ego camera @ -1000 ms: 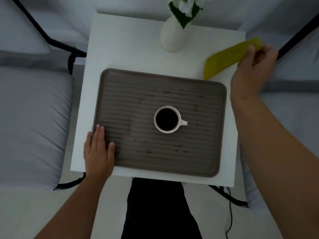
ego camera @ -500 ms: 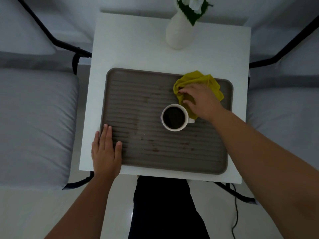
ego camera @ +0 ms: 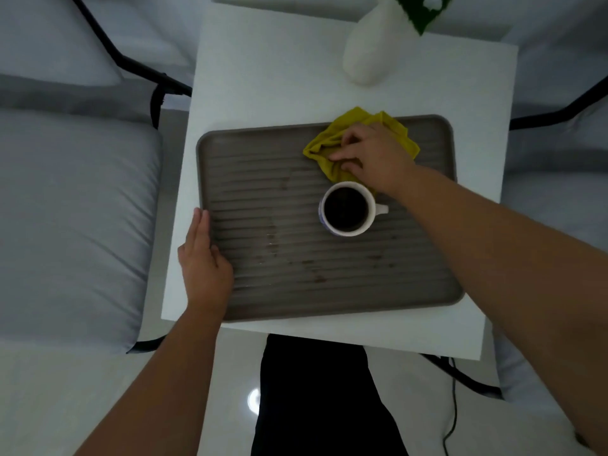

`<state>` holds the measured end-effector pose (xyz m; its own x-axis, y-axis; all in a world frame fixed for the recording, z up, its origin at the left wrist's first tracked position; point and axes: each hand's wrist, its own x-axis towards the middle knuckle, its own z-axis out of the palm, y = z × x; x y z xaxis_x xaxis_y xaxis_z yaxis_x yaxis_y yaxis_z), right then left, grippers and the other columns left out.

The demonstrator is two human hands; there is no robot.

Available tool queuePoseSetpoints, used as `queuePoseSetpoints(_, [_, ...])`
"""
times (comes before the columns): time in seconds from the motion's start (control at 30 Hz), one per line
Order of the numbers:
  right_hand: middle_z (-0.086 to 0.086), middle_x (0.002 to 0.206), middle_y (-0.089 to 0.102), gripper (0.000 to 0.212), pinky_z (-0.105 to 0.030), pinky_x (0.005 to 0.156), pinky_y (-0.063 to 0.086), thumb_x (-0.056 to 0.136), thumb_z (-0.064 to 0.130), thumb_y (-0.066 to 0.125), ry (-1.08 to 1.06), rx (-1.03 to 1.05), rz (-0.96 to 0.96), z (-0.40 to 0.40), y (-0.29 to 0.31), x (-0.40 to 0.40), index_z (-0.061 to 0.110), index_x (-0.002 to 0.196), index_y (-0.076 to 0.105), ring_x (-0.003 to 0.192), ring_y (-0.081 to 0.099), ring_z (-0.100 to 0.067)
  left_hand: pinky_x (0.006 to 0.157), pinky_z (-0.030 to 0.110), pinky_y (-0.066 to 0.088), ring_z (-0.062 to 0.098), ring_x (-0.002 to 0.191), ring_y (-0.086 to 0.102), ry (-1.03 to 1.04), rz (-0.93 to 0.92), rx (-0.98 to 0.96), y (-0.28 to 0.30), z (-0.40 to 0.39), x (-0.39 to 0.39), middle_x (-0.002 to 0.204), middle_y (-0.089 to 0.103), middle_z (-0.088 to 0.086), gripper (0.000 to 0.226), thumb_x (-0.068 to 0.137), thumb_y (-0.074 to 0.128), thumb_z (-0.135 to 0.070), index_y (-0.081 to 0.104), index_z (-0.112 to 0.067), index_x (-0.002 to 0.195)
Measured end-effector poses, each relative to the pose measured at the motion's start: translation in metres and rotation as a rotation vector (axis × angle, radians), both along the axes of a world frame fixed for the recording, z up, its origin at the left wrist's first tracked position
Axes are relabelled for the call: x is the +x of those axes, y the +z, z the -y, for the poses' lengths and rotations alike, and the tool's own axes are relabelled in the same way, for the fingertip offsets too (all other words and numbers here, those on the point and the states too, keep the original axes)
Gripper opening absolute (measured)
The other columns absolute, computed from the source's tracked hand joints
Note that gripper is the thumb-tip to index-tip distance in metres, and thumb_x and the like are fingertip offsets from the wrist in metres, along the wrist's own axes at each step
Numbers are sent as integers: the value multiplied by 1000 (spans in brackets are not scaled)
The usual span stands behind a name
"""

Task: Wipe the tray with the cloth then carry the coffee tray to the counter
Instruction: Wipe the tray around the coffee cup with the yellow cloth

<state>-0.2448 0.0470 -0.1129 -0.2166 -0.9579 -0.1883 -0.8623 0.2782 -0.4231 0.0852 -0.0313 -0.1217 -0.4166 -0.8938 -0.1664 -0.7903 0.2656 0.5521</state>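
A grey ribbed tray lies on a small white table. Brown stains dot its near half. A white cup of black coffee stands near the tray's middle, handle to the right. My right hand presses a crumpled yellow cloth onto the tray's far part, just behind the cup. My left hand lies flat on the tray's near left rim, fingers together, holding nothing.
A white vase with green leaves stands at the table's far edge. Grey cushioned seats with black frames flank the table, left and right. My dark-clothed legs are below the near edge. A black cable lies on the floor.
My right hand brought the cloth from the table's right edge onto the tray and has slid it a little toward the far rim. My left hand stays on the tray's left rim.
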Motion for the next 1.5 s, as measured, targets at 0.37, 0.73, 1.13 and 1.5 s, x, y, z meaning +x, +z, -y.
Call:
queuePoseSetpoints(0.37, [-6, 121, 56, 32, -27, 76, 31, 83, 23, 66, 291, 256, 20, 92, 27, 32, 28, 114, 68, 112, 52, -28, 97, 19, 27, 26, 120, 44, 78, -34, 29, 5, -4, 1, 141, 47, 4, 73, 87, 39, 9, 23, -25, 149])
queuePoseSetpoints(0.73, [-14, 116, 58, 26, -38, 87, 41, 83, 22, 67, 151, 253, 23, 38, 32, -9, 20, 109, 71, 109, 53, -33, 94, 11, 29, 6, 103, 40, 154, -74, 51, -1, -5, 3, 127, 42, 11, 59, 92, 44, 2, 31, -19, 147])
queuePoseSetpoints(1.13, [-22, 114, 59, 22, -43, 90, 42, 82, 12, 67, -154, 231, -32, -37, 30, -52, 15, 103, 73, 109, 54, -40, 96, 22, 33, 12, 101, 40, 119, -61, 45, -4, -6, 4, 120, 41, 16, 61, 93, 42, 2, 28, -20, 148])
queuePoseSetpoints(1.5, [-5, 118, 56, 27, -30, 71, 35, 81, 19, 61, 300, 277, -26, 106, 39, 59, 26, 107, 67, 105, 54, -27, 93, 12, 29, 8, 98, 37, 92, -98, 9, -10, -4, 8, 117, 41, 18, 62, 90, 45, 4, 30, -14, 147])
